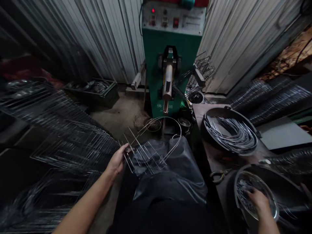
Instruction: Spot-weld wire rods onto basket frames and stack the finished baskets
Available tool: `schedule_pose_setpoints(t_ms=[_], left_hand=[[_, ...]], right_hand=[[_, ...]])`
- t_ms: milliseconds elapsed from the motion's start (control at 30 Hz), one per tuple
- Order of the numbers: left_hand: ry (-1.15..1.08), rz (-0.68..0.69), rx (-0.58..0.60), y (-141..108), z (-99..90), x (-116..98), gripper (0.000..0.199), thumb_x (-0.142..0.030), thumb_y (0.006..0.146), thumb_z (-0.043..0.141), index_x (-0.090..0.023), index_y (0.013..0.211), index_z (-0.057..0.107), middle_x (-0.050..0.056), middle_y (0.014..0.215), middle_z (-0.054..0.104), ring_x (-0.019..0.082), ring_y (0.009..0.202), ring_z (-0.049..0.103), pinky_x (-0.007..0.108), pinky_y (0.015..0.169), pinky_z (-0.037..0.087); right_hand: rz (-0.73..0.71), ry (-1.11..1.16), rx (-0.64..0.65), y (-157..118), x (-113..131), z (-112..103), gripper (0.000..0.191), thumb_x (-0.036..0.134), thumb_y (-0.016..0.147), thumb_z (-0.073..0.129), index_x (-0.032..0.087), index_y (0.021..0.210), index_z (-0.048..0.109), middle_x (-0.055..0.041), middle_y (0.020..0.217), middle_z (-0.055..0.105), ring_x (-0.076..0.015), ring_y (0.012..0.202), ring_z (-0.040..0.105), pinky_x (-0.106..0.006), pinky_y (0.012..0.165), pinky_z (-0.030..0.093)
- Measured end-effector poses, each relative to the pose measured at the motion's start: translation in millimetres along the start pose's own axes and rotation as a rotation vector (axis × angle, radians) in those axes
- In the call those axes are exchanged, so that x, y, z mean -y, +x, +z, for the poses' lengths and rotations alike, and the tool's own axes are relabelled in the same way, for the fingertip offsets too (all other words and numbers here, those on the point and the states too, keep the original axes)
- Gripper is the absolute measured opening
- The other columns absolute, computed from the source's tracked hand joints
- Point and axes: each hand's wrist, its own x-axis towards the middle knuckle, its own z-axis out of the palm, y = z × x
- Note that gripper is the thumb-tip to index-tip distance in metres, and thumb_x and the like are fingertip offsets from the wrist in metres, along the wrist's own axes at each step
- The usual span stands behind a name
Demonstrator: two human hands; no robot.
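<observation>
My left hand (118, 160) is closed on the left edge of a wire grid (143, 154), pinching it between thumb and fingers. Crossed metal rods make up the grid, and it lies tilted above my apron-covered lap (180, 182). A thin wire hoop (180, 130) curves beyond the grid's right side; I cannot tell whether the two are joined. On the right, my right hand (258, 199) dips into a round bowl (275, 211) of small metal pieces (243, 195). Its fingers look bent together, with their tips dim among the pieces.
A green machine (156, 71) with a round metal arm (168, 81) stands ahead. Stacked wire racks (80, 146) fill the left side. On the right bench sit a pan of curved wires (231, 136) and pliers (220, 175). A metal box (97, 94) rests on the floor.
</observation>
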Motion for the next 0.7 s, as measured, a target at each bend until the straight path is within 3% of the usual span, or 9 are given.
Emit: schedule_pose_setpoints(t_ms=[100, 167, 233, 300, 400, 500, 600, 700], left_hand=[[0.007, 0.009, 0.018, 1, -7.7, 3, 0.020, -0.033, 0.066, 0.063, -0.018, 0.060, 0.051, -0.004, 0.049, 0.055, 0.016, 0.058, 0.063, 0.026, 0.061, 0.048], [0.006, -0.001, 0.029, 2, -12.1, 6, 0.020, -0.035, 0.066, 0.064, -0.018, 0.063, 0.053, -0.003, 0.051, 0.058, 0.018, 0.061, 0.063, 0.028, 0.064, 0.049], [0.004, -0.015, 0.040, 3, -14.7, 8, 0.022, -0.037, 0.067, 0.064, -0.018, 0.064, 0.053, -0.002, 0.053, 0.059, 0.019, 0.063, 0.064, 0.030, 0.067, 0.049], [-0.005, -0.023, 0.045, 4, -15.4, 9, 0.023, -0.038, 0.067, 0.064, -0.018, 0.062, 0.052, -0.002, 0.051, 0.058, 0.018, 0.062, 0.063, 0.030, 0.067, 0.049], [-0.031, -0.033, 0.039, 4, -15.9, 7, 0.024, -0.037, 0.070, 0.061, -0.018, 0.059, 0.051, -0.002, 0.049, 0.057, 0.017, 0.058, 0.062, 0.028, 0.064, 0.048], [-0.047, -0.050, 0.022, 1, -21.7, 5, 0.026, -0.038, 0.071, 0.061, -0.018, 0.057, 0.052, 0.000, 0.050, 0.058, 0.018, 0.060, 0.063, 0.029, 0.062, 0.049], [-0.021, -0.030, 0.083, -4, -38.1, 11, 0.037, -0.052, 0.071, 0.056, -0.016, 0.062, 0.059, 0.007, 0.063, 0.066, 0.025, 0.076, 0.065, 0.036, 0.070, 0.051], [0.076, 0.162, 0.152, -12, -62.6, 35, 0.055, -0.064, 0.071, 0.048, -0.015, 0.082, 0.067, 0.013, 0.091, 0.070, 0.030, 0.101, 0.060, 0.043, 0.086, 0.047]], right_hand=[[0.141, -0.091, 0.013, -11, 0, -18, 0.020, 0.033, 0.066, 0.054, 0.023, 0.049, 0.053, -0.0094, 0.049, 0.059, -0.0292, 0.054, 0.062, -0.038, 0.054, 0.049], [0.088, -0.078, -0.067, -29, 22, -35, 0.021, 0.036, 0.071, 0.050, 0.020, 0.061, 0.060, -0.0138, 0.061, 0.064, -0.0315, 0.064, 0.063, -0.041, 0.059, 0.050], [-0.163, 0.080, -0.051, -53, 67, -49, 0.023, 0.039, 0.073, 0.050, 0.020, 0.076, 0.063, -0.0125, 0.077, 0.067, -0.0300, 0.075, 0.064, -0.040, 0.067, 0.050], [-0.548, 0.287, 0.162, -80, 132, -51, 0.026, 0.042, 0.077, 0.049, 0.020, 0.081, 0.063, -0.0097, 0.084, 0.067, -0.0253, 0.081, 0.063, -0.036, 0.073, 0.050], [-0.982, 0.481, 0.462, -118, 233, -33, 0.027, 0.044, 0.081, 0.051, 0.019, 0.086, 0.061, -0.0073, 0.090, 0.066, -0.0211, 0.084, 0.061, -0.033, 0.078, 0.048], [-1.255, 0.580, 0.628, -144, 302, -1, 0.025, 0.042, 0.083, 0.054, 0.018, 0.085, 0.060, -0.0104, 0.114, 0.059, -0.0211, 0.105, 0.055, -0.034, 0.090, 0.043], [-1.364, 0.571, 0.782, -158, 330, 26, 0.024, 0.040, 0.084, 0.054, 0.017, 0.086, 0.060, -0.0100, 0.112, 0.059, -0.0190, 0.103, 0.055, -0.032, 0.089, 0.043], [-1.364, 0.605, 0.845, -166, 332, 40, 0.026, 0.041, 0.084, 0.054, 0.016, 0.086, 0.059, -0.0074, 0.097, 0.063, -0.0167, 0.090, 0.059, -0.029, 0.081, 0.046]])
